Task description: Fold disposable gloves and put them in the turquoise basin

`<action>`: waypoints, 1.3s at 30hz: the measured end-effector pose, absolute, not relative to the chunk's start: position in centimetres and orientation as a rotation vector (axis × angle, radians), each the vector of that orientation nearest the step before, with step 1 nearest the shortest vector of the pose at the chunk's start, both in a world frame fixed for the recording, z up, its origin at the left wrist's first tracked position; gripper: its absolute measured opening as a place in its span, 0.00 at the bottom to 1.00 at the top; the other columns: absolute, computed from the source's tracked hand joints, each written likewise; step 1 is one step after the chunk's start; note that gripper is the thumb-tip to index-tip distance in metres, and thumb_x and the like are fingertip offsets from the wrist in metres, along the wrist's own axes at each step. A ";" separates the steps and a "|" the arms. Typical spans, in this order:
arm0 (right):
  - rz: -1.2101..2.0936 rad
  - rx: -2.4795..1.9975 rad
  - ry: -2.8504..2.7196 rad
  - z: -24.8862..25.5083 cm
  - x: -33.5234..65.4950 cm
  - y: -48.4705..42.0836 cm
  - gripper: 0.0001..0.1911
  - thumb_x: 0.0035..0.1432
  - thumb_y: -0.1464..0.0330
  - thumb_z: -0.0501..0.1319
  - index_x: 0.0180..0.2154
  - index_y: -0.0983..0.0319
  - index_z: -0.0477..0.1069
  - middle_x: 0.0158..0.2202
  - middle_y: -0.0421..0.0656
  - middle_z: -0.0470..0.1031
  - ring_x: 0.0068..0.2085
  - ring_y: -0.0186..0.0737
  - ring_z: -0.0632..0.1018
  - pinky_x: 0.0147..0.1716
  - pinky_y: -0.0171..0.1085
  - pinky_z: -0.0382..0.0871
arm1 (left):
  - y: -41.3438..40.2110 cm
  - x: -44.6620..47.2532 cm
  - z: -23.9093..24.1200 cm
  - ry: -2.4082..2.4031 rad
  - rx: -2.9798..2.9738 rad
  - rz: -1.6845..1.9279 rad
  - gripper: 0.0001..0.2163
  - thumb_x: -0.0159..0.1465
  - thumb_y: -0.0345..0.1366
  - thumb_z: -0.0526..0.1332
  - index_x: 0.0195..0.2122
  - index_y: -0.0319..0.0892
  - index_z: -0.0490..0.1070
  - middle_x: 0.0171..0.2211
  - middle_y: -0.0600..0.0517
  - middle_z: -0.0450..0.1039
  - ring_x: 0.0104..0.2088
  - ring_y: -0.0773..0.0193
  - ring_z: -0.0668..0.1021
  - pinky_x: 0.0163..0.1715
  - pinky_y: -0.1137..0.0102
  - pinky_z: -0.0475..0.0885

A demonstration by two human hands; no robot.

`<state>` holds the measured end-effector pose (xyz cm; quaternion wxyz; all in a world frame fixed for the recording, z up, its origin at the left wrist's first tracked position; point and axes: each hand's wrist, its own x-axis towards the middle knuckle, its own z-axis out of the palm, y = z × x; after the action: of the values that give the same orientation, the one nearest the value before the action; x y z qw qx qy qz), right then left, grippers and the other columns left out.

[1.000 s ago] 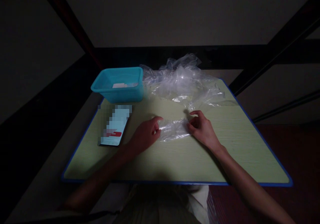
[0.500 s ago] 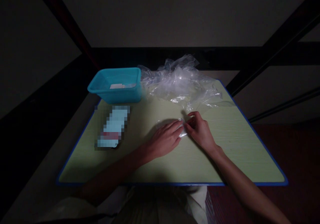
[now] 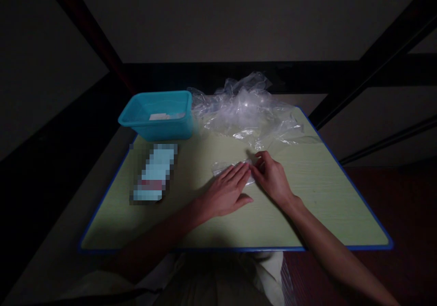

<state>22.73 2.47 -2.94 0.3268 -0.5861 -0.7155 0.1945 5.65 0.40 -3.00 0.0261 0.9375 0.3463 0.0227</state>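
A teal plastic bin [image 3: 155, 117] sits at about ten o'clock on the pale green, blue-edged table [image 3: 307, 206] — white pieces lie inside it. A blurred light-blue packet [image 3: 153, 173] lies just in front of it, toward eight o'clock. A heap of crumpled clear plastic bags [image 3: 247, 112] spreads at twelve o'clock — just beside the bin.

A dim, bare room set up as a simple packing station: a pale green table [image 3: 307, 206] with blue edging, a teal plastic bin [image 3: 157, 117], a heap of clear plastic bags [image 3: 246, 112], dark metal frame bars [image 3: 372, 42] behind.
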 end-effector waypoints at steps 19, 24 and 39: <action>0.100 -1.160 -2.661 -3.2 27.4 -2.3 0.26 0.65 0.61 0.48 0.62 0.60 0.52 0.60 0.47 0.61 0.63 0.49 0.58 0.55 0.58 0.57 | 0.4 5.5 -3.5 1.052 2.852 0.255 0.30 0.63 0.54 0.50 0.61 0.41 0.53 0.65 0.38 0.46 0.65 0.50 0.50 0.60 0.56 0.49; 0.070 -1.177 -2.699 -3.8 27.7 -2.3 0.30 0.65 0.58 0.46 0.63 0.63 0.46 0.62 0.50 0.58 0.63 0.51 0.56 0.55 0.59 0.57 | 0.2 5.4 -3.2 1.075 2.868 0.221 0.32 0.63 0.54 0.50 0.62 0.40 0.51 0.64 0.37 0.46 0.65 0.48 0.49 0.60 0.56 0.49; 0.080 -1.259 -2.621 -3.7 27.6 -2.4 0.31 0.64 0.56 0.47 0.64 0.59 0.45 0.63 0.50 0.54 0.64 0.49 0.55 0.56 0.57 0.54 | -0.3 4.9 -2.9 1.078 2.883 0.217 0.32 0.62 0.55 0.49 0.61 0.40 0.52 0.65 0.38 0.45 0.65 0.48 0.48 0.60 0.54 0.49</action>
<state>27.64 -2.40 -3.72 0.1163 -0.4299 -0.8950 0.0274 4.91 -0.29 -2.90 0.0279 0.9340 0.3492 0.0703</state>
